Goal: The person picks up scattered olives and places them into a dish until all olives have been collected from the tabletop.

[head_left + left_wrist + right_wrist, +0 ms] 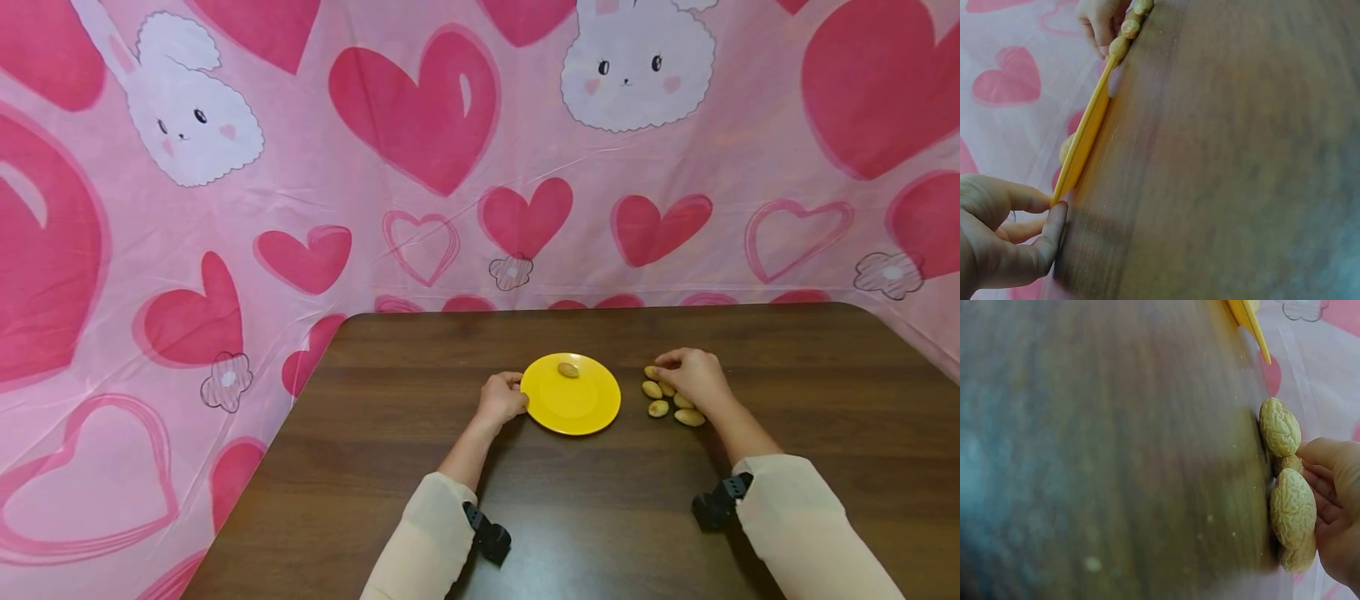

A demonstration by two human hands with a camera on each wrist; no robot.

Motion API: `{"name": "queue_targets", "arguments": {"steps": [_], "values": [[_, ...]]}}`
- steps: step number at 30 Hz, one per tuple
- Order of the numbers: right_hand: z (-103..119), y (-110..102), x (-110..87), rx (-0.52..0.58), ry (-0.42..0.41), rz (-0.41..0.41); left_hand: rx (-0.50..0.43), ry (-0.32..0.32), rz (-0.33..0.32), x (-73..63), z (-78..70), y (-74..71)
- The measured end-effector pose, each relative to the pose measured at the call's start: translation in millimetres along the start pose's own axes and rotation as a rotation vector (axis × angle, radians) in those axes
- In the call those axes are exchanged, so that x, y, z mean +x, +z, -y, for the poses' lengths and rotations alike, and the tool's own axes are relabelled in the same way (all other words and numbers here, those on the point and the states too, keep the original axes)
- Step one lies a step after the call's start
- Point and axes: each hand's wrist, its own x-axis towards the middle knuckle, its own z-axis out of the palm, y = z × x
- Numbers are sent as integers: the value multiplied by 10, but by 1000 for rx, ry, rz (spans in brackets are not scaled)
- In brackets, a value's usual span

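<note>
Right hand (1344,500): grasp unclear, seemingly behind wrinkled pieces (1293,506).

Visible are one yellow plate (572,408), at least seven oval pieces (657,408) (one on the plate, six beside it), two hands (503,400), two sleeves (431,533), two wrist cameras (491,537) and one table (600,508).

Plate (572,410) on table (592,508), one fruit (568,370) atop — other fruits (658,408) right of plate

"What stood behind the dark wood-grain desk (592,500)?"
"A pink backdrop (307,179) printed with red hearts (427,108), sketched flowers (227,382) and white rabbit heads (637,75)."
"The light?"
"It left a pale sheen (543,546) on the desk."
</note>
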Motion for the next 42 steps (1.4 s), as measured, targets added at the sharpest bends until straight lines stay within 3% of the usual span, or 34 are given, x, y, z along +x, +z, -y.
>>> {"name": "queue_targets", "arguments": {"steps": [13, 42], "values": [[6, 5, 5, 12, 25, 71, -3, 6, 5, 7, 14, 1], [60, 52, -17, 40, -22, -34, 8, 2, -1, 3, 3, -17]]}}
